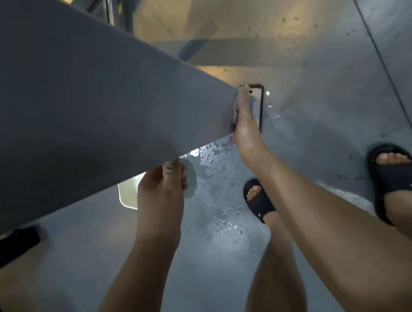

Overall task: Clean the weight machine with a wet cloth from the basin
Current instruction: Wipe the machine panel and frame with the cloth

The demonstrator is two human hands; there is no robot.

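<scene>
Wet grey floor [218,220] fills the lower frame. From upper left to centre runs the weight machine [80,79]. At its centre end the right hand [246,127] presses the cloth [235,113] with straight fingers; the left hand [163,192] grips its lower edge.

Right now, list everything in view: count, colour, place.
machine beam: one, grey, slanting from upper left to centre
cloth: one, pale purplish, on the beam's end
dark-rimmed plate: one, pale, on the floor beyond the cloth
white plate: one, on the floor under the beam
black bar: one, lower left
water drops: many, on the grey floor
sandals: two, black, on the feet, right
left hand: one, grips the beam's lower edge
right hand: one, presses the cloth
</scene>
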